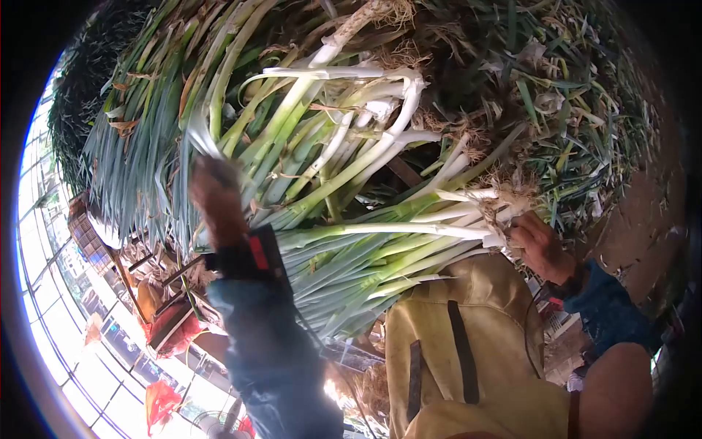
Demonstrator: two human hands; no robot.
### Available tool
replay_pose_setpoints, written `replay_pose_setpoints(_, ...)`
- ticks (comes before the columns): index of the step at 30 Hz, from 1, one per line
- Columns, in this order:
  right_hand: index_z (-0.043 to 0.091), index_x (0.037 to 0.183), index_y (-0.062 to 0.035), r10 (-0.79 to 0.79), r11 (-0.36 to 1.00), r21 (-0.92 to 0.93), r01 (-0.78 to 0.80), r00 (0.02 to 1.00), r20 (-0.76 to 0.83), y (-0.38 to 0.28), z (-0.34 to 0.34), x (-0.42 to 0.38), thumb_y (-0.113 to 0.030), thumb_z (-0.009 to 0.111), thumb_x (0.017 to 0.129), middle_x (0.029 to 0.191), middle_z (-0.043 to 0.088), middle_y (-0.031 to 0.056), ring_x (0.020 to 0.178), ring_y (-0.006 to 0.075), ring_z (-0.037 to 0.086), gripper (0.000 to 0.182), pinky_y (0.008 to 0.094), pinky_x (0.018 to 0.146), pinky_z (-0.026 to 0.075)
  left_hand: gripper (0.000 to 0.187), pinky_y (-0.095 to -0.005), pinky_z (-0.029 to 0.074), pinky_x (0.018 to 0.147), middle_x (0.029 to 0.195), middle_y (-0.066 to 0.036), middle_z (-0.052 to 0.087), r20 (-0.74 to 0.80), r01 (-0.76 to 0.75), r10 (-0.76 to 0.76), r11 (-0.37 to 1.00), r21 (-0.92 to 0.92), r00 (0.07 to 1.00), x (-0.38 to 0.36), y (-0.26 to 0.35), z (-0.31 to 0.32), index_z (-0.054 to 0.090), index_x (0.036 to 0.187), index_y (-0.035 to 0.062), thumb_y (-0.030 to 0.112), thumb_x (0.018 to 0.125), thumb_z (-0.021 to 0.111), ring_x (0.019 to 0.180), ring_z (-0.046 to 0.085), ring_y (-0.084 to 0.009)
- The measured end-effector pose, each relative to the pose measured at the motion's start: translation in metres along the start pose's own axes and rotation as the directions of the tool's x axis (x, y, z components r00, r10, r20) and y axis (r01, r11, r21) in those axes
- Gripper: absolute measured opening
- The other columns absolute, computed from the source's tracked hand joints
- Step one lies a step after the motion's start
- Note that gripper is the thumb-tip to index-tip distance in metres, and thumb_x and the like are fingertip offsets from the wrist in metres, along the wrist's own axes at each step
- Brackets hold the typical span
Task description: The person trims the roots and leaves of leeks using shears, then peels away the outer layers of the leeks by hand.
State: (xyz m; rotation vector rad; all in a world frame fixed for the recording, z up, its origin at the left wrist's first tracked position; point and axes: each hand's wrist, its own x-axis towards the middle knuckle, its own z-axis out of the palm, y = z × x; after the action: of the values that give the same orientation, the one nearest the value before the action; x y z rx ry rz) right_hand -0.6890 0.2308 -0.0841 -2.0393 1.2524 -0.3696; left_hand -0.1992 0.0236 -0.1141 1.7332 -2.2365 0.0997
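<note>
Long green onions with white stems and green leaves (409, 228) lie across my front, their roots toward the right. My right hand (540, 245) has its fingers curled round the white ends of some of them, close to the roots. Farther left, my left hand (219, 197) is blurred by motion over the leaves of the heap (139, 161). It looks closed, and a smeared pale strip (201, 135) sticks out past its fingers; I cannot tell what that strip is. Dark bands circle both wrists.
Bent white stalks with tangled roots (398, 80) lie at the top middle. Loose green trimmings (570, 110) cover the upper right. A tan apron (468, 344) drapes my lap. A red bag (161, 402) and a fan (212, 423) are at the lower left.
</note>
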Motion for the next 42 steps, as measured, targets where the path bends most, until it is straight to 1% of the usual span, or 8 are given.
replay_pose_setpoints(2,0.052,0.086,-0.0002,0.060,0.997,0.042,-0.060,0.998,-0.001,0.010,0.008,-0.009,0.006,0.061,0.062,0.089,0.051,0.0155,0.080,0.0342,0.052,0.026,0.0403,0.070,0.045,0.033,-0.0379,0.049,0.073,0.103,-0.022,0.058,-0.125,-0.309,0.312,0.950,0.044,0.942,0.072,0.052,-0.038,0.050,0.114,-0.0028,0.001,0.083,0.058,0.089,0.060,-0.0333)
replay_pose_setpoints(4,0.053,0.085,-0.0008,0.101,0.994,0.047,-0.099,0.994,-0.044,0.012,0.005,-0.006,0.003,0.063,0.063,0.087,0.052,0.0136,0.082,0.0336,0.052,0.025,0.0398,0.071,0.044,0.037,-0.0394,0.046,0.086,0.120,-0.017,0.053,0.051,0.230,-0.284,0.643,-0.730,0.957,0.079,0.100,-0.018,0.050,0.121,0.0044,0.012,0.086,0.057,0.110,0.052,-0.0296)
replay_pose_setpoints(9,0.054,0.083,-0.0008,0.114,0.990,0.102,-0.098,0.978,-0.172,0.023,-0.012,0.013,-0.001,0.066,0.063,0.084,0.053,0.0114,0.082,0.0324,0.052,0.023,0.0389,0.070,0.043,0.087,-0.0393,0.039,0.096,0.122,-0.014,0.052,0.593,0.225,0.161,0.822,-0.523,0.789,-0.060,0.142,0.035,0.045,0.129,0.0088,0.019,0.053,0.086,0.112,0.049,-0.0320)
replay_pose_setpoints(18,0.053,0.085,0.0040,0.514,0.824,0.289,-0.487,0.858,-0.019,0.036,-0.034,0.021,0.000,0.062,0.073,0.079,0.055,0.0152,0.074,0.0309,0.055,0.015,0.0371,0.067,0.044,0.029,-0.0423,0.043,0.058,0.071,-0.014,0.056,0.608,0.115,0.291,0.834,-0.539,0.739,-0.172,0.160,0.053,0.050,0.078,0.0067,0.024,0.072,0.072,0.067,0.056,-0.0343)
replay_pose_setpoints(28,0.058,0.113,-0.0048,0.775,0.276,-0.730,-0.625,0.595,-0.216,0.287,-0.161,-0.108,-0.028,0.056,0.086,0.081,0.062,0.0175,0.075,0.0328,0.061,0.036,0.0471,0.063,0.047,0.024,-0.0421,0.048,0.059,0.080,-0.012,0.056,0.782,0.163,0.074,0.962,-0.220,0.619,-0.208,0.143,-0.009,0.054,0.086,0.0085,0.028,0.077,0.065,0.072,0.057,-0.0318)
replay_pose_setpoints(30,0.054,0.117,-0.0032,0.628,0.087,-0.917,-0.390,0.736,-0.253,0.264,-0.156,-0.085,-0.021,0.064,0.078,0.101,0.057,0.0176,0.094,0.0332,0.056,0.043,0.0456,0.075,0.045,0.019,-0.0430,0.048,0.063,0.088,-0.013,0.053,0.716,0.155,0.012,0.974,-0.167,0.698,-0.204,0.139,0.013,0.055,0.087,0.0074,0.022,0.078,0.061,0.081,0.056,-0.0321)
replay_pose_setpoints(32,0.053,0.119,-0.0037,0.289,0.575,-0.792,-0.208,0.956,-0.041,0.227,-0.119,-0.024,-0.009,0.067,0.068,0.116,0.052,0.0160,0.107,0.0345,0.050,0.053,0.0411,0.088,0.043,0.016,-0.0435,0.049,0.067,0.094,-0.014,0.052,0.610,0.058,0.032,0.990,-0.127,0.792,-0.205,0.130,0.052,0.055,0.088,0.0064,0.018,0.077,0.060,0.087,0.054,-0.0340)
replay_pose_setpoints(42,0.056,0.102,-0.0033,-0.149,0.756,-0.635,0.159,0.986,0.069,0.061,0.175,0.234,-0.013,0.048,0.081,0.098,0.053,0.0109,0.098,0.0272,0.050,0.025,0.0455,0.090,0.035,0.039,-0.0458,0.037,0.093,0.124,-0.020,0.043,0.354,-0.177,0.164,0.984,0.005,0.921,-0.160,0.108,0.131,0.046,0.118,0.0010,0.009,0.079,0.050,0.107,0.044,-0.0370)
